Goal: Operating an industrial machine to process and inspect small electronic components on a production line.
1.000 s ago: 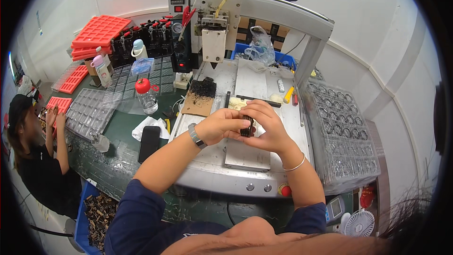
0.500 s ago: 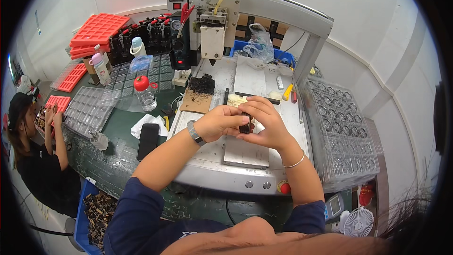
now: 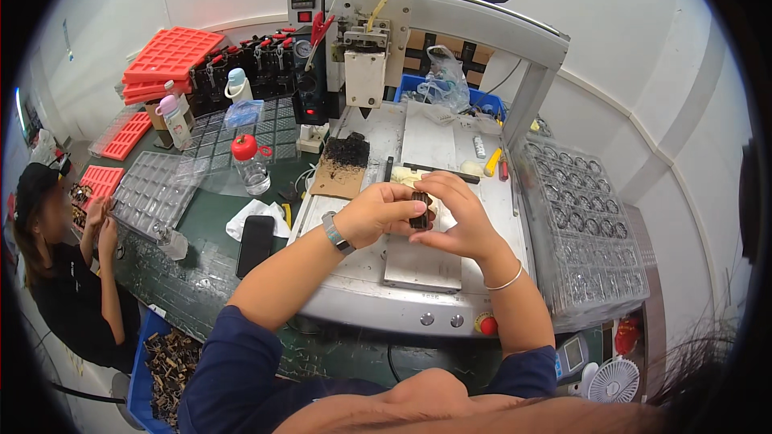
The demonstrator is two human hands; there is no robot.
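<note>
Little is changing since the earlier frames: both hands are staying together over the metal plate (image 3: 418,261), only shifting slightly. Between them, a small dark part (image 3: 419,217) is being pinched, the left hand (image 3: 376,215) closing its grip on one side and the right hand (image 3: 458,217) curling narrow around the other. They are hovering above the middle of the machine bed (image 3: 378,297), near its front edge. Beyond them, a brown card (image 3: 338,178) is lying by the bed's left edge. On the green worktop (image 3: 211,217) a black phone (image 3: 255,245) is resting beside a white cloth (image 3: 245,217), with a red-capped bottle (image 3: 250,165) farther back. Clear trays (image 3: 591,233) are sitting stacked at the right edge.
</note>
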